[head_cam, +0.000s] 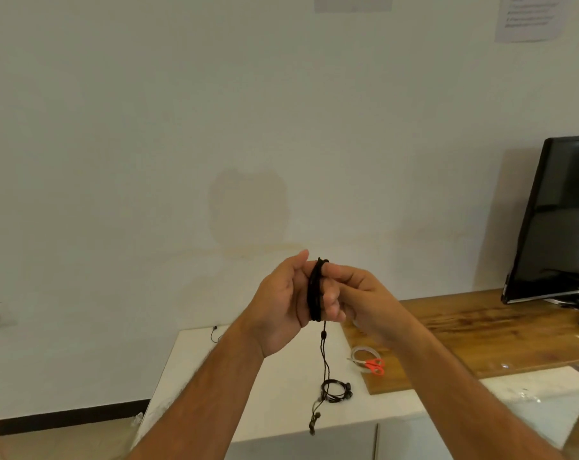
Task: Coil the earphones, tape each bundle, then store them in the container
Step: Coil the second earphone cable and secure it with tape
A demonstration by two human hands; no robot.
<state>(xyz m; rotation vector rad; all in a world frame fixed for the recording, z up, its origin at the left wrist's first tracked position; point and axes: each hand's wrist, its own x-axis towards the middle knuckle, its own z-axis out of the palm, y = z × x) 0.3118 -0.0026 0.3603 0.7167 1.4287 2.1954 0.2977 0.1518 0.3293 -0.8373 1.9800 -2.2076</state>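
While both hands are raised together at chest height, the black earphone cable (315, 290) sits wound in loops round the left hand's fingers (331, 302), long axis of the coil running near vertical, top to bottom of the hand. Left hand (281, 303) is palm toward the camera, fingers fairly straight w/ the loops round them, thumb up beside the coil. Right hand (367, 300) is just beside it, touching; thumb and forefinger look pinched on the top of the coil, but can't tell how tight, fingers partly hidden.

A loose tail (324, 360) hangs straight down from the coil's lower end, past a small slider bead, w/ the earbuds (314, 423) dangling at the bottom, below both wrists. So what's left to wind lies directly below the hands; right hand is nearer the free end's path and likely the one to bring it up and round.

Count: 1 earphone set in hand; 1 already coiled bundle (336, 391) on the white table (274, 403) below the hands, looks untaped but too small to be sure. 1 tape roll (364, 355) and 1 pair of orange-handled scissors (372, 366), touching, below-right of the right hand. Clear container (530, 393) at far lower right, edge only, blurry. 1 monitor (560, 220) well off right.
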